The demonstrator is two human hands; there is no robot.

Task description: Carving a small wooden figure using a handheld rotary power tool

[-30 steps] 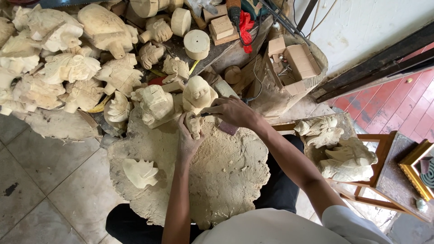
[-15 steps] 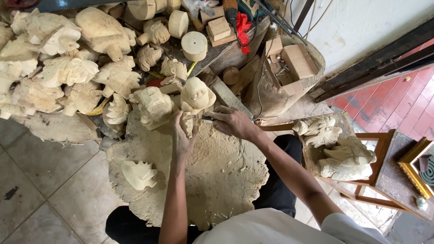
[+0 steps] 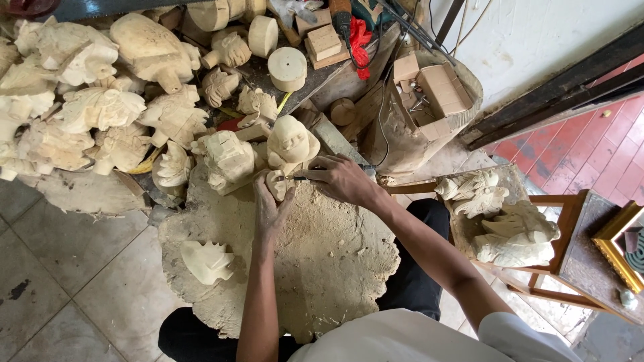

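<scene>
On a round, dust-covered wooden slab I work a small pale wood carving. My left hand wraps around this carving from below and holds it against the slab's far edge. My right hand grips a thin carving tool, its tip pointing left onto the small carving. Just behind stand a larger rounded carved figure and a blocky carved head.
Several pale carved figures are heaped at the left. One carved piece lies on the slab's left side. Wooden blocks and round discs sit behind, more carvings rest on a wooden stand to my right. Grey tiles at left.
My two hands have closed in on the small carving at the slab's far edge; the left hand now grips it and the tool tip meets it.
</scene>
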